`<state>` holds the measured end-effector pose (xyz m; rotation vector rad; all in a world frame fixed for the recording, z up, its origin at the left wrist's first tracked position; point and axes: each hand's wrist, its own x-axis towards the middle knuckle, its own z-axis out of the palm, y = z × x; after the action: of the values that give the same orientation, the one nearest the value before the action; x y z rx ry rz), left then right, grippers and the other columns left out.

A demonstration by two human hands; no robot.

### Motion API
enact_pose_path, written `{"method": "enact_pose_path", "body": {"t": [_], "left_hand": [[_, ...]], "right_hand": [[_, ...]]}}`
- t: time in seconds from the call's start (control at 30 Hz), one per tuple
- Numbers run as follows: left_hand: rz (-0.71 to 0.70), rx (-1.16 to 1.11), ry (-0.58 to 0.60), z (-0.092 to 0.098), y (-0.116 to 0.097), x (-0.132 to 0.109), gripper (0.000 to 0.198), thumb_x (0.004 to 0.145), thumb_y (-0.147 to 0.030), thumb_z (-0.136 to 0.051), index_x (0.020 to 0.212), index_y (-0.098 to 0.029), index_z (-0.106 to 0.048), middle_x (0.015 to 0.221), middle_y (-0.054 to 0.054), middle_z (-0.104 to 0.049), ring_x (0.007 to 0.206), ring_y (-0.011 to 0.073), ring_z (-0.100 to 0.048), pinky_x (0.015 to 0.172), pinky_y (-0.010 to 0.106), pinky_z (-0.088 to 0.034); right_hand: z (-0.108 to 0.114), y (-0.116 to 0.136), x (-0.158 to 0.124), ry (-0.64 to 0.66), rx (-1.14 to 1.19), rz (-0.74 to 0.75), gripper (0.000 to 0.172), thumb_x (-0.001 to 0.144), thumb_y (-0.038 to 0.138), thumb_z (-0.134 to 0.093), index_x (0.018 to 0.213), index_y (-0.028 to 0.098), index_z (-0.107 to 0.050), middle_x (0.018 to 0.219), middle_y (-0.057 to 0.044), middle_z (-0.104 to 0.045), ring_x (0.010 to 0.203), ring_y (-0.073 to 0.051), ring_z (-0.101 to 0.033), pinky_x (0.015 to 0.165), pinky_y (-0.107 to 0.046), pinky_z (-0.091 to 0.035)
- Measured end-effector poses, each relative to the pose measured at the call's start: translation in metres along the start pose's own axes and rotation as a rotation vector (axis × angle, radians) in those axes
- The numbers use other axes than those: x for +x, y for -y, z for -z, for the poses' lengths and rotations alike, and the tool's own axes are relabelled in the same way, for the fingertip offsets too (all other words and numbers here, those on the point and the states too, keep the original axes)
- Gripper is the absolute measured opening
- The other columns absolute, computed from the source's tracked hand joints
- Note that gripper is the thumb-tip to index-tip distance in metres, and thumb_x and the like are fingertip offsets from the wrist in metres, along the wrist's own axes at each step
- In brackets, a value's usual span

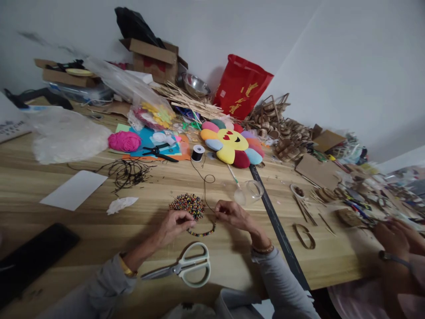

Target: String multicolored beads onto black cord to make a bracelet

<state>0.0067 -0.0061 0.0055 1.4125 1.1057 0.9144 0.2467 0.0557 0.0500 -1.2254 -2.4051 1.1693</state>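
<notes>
A pile of small multicoloured beads (187, 204) lies on the wooden table (99, 230). My left hand (174, 225) rests just below the pile, its fingers pinched on one end of a short beaded strand (203, 232). My right hand (232, 212) pinches the black cord (205, 195) at the strand's other end. The cord runs up to a black spool (198, 153). White-handled scissors (186, 267) lie closed near the table's front edge, between my forearms.
A flower-shaped plush cushion (230, 144), a red bag (242, 86), cardboard boxes, a pink yarn ball (124, 141) and black scissors (159, 153) crowd the back. A clear cup (249, 191) lies right of my hands. Another person's hands (395, 235) work at the far right.
</notes>
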Motion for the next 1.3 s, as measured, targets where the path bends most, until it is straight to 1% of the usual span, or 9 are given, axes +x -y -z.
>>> {"method": "enact_pose_path", "body": {"t": [0.1, 0.2, 0.3, 0.43, 0.6, 0.83, 1.07, 1.2, 1.3], "left_hand": [[0.026, -0.045, 0.003, -0.002, 0.002, 0.002, 0.026, 0.074, -0.037, -0.063, 0.063, -0.014, -0.066, 0.058, 0.002, -0.066, 0.057, 0.0137, -0.055, 0.057, 0.023, -0.041], [0.05, -0.054, -0.017, -0.005, 0.003, 0.004, 0.027, 0.074, -0.038, -0.062, 0.062, -0.013, -0.065, 0.056, 0.002, -0.064, 0.053, 0.0127, -0.053, 0.054, 0.022, -0.039], [0.075, -0.024, -0.037, -0.007, 0.002, 0.005, 0.026, 0.074, -0.037, -0.062, 0.064, -0.013, -0.067, 0.054, 0.001, -0.062, 0.051, 0.0125, -0.052, 0.052, 0.022, -0.038], [0.081, 0.029, -0.06, -0.009, -0.001, 0.006, 0.024, 0.073, -0.033, -0.062, 0.061, -0.013, -0.067, 0.051, 0.0, -0.06, 0.049, 0.0124, -0.05, 0.052, 0.022, -0.037], [0.066, 0.06, -0.086, -0.009, -0.003, 0.006, 0.021, 0.072, -0.03, -0.06, 0.061, -0.013, -0.067, 0.05, 0.0, -0.059, 0.05, 0.0123, -0.048, 0.051, 0.022, -0.035], [0.033, -0.034, 0.0, -0.008, 0.004, 0.006, 0.025, 0.074, -0.036, -0.062, 0.065, -0.013, -0.067, 0.053, -0.001, -0.058, 0.053, 0.0119, -0.048, 0.052, 0.022, -0.036], [0.078, -0.104, 0.007, -0.008, 0.011, 0.008, 0.029, 0.07, -0.04, -0.068, 0.063, -0.012, -0.065, 0.052, -0.001, -0.059, 0.051, 0.0103, -0.048, 0.05, 0.021, -0.035], [0.11, -0.143, -0.015, -0.006, 0.002, 0.006, 0.032, 0.07, -0.044, -0.069, 0.063, -0.013, -0.064, 0.052, -0.001, -0.058, 0.05, 0.0104, -0.049, 0.052, 0.022, -0.036], [0.141, -0.188, -0.01, -0.004, -0.005, 0.004, 0.035, 0.07, -0.047, -0.068, 0.064, -0.013, -0.063, 0.056, 0.0, -0.06, 0.053, 0.0115, -0.051, 0.054, 0.023, -0.038]], "right_hand": [[-0.007, 0.006, 0.009, 0.053, 0.375, 0.041, 0.028, 0.084, 0.041, -0.06, 0.08, 0.014, -0.055, 0.067, 0.0, -0.058, 0.059, -0.01, -0.051, 0.057, -0.021, -0.038], [-0.017, 0.013, 0.016, 0.071, 0.545, 0.078, 0.037, 0.08, 0.05, -0.064, 0.08, 0.014, -0.057, 0.068, 0.0, -0.056, 0.06, -0.01, -0.05, 0.058, -0.022, -0.038], [-0.026, 0.02, 0.02, 0.019, 0.553, 0.164, 0.034, 0.08, 0.048, -0.066, 0.077, 0.015, -0.06, 0.076, -0.002, -0.055, 0.071, -0.012, -0.051, 0.064, -0.024, -0.04], [-0.034, 0.027, 0.017, -0.057, 0.498, 0.23, 0.027, 0.083, 0.042, -0.065, 0.075, 0.015, -0.064, 0.098, -0.007, -0.055, 0.094, -0.018, -0.053, 0.073, -0.026, -0.042], [-0.039, 0.027, 0.016, -0.068, 0.456, 0.223, 0.025, 0.085, 0.04, -0.063, 0.078, 0.016, -0.066, 0.109, -0.009, -0.052, 0.095, -0.018, -0.053, 0.069, -0.025, -0.043], [-0.046, 0.023, 0.021, -0.123, 0.439, 0.248, 0.027, 0.085, 0.041, -0.062, 0.076, 0.016, -0.063, 0.083, -0.005, -0.056, 0.081, -0.016, -0.051, 0.067, -0.026, -0.04], [-0.053, 0.023, 0.02, -0.051, 0.579, 0.108, 0.036, 0.083, 0.05, -0.06, 0.079, 0.014, -0.057, 0.065, 0.003, -0.048, 0.057, -0.008, -0.041, 0.052, -0.02, -0.031], [-0.052, 0.025, 0.019, -0.043, 0.631, 0.095, 0.036, 0.083, 0.05, -0.061, 0.08, 0.014, -0.056, 0.063, 0.004, -0.047, 0.054, -0.007, -0.04, 0.051, -0.02, -0.032], [-0.048, 0.027, 0.018, -0.03, 0.634, 0.096, 0.035, 0.081, 0.047, -0.064, 0.082, 0.013, -0.059, 0.069, 0.001, -0.055, 0.059, -0.009, -0.046, 0.056, -0.021, -0.037]]}}
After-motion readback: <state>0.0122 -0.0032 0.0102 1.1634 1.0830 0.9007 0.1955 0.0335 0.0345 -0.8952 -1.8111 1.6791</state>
